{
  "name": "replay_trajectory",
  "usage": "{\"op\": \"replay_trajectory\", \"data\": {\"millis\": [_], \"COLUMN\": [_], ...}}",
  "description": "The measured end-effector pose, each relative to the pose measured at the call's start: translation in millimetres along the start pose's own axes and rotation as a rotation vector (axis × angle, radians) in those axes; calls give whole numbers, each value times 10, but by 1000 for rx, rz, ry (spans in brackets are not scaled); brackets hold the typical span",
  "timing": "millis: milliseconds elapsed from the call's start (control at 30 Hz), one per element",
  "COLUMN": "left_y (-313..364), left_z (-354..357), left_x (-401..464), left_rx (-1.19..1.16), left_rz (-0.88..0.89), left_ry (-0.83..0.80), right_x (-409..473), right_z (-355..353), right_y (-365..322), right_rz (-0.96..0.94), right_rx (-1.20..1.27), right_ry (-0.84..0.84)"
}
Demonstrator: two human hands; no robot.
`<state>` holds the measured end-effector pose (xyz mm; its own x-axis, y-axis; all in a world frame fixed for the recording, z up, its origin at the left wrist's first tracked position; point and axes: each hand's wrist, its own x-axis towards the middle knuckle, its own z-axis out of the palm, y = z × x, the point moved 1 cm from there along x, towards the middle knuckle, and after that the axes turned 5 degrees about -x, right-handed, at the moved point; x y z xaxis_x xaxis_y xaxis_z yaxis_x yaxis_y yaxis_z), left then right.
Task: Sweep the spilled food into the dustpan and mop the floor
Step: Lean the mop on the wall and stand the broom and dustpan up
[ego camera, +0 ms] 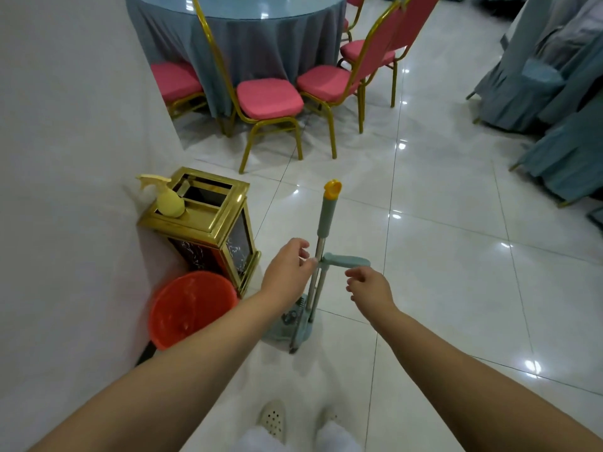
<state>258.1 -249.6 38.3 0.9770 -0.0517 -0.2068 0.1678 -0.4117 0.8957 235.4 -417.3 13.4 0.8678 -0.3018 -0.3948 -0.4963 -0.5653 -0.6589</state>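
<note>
A broom [327, 220] with a grey-green grip and yellow cap stands upright in front of me, clipped with a grey-green dustpan [287, 324] whose handle [347, 261] sticks out to the right. Some dark debris lies in the pan. My left hand [288, 267] is just left of the metal broom pole, fingertips touching or almost touching it, fingers apart. My right hand [368, 285] hovers just below the dustpan handle, fingers loosely curled, holding nothing. No mop is in view.
A gold-framed bin [208, 230] with a yellow spray bottle [168, 200] on top stands by the white wall at left, an orange bucket [189, 308] in front of it. Pink chairs [269, 99] ring a draped round table [248, 31]. Covered chairs [554, 93] stand at right. Glossy white tiles [440, 288].
</note>
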Motion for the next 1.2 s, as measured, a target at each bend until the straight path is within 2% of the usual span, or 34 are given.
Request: {"op": "replay_trajectory", "data": {"millis": [167, 333, 433, 600, 833, 1200], "left_y": [116, 238, 271, 289, 186, -256], "left_z": [183, 371, 470, 604, 585, -68], "left_x": [251, 398, 433, 371, 14, -705], "left_rx": [-36, -113, -85, 25, 128, 12], "left_rz": [-37, -34, -19, 37, 85, 28], "left_ry": [25, 67, 116, 110, 170, 349], "right_x": [441, 841, 1027, 1154, 1067, 456], "right_z": [-71, -129, -147, -176, -218, 367], "right_y": [152, 237, 319, 457, 419, -33], "right_rz": [-103, -241, -247, -206, -263, -480], "right_rx": [-232, -450, -537, -547, -521, -702], "right_ry": [41, -64, -137, -271, -436, -612]}}
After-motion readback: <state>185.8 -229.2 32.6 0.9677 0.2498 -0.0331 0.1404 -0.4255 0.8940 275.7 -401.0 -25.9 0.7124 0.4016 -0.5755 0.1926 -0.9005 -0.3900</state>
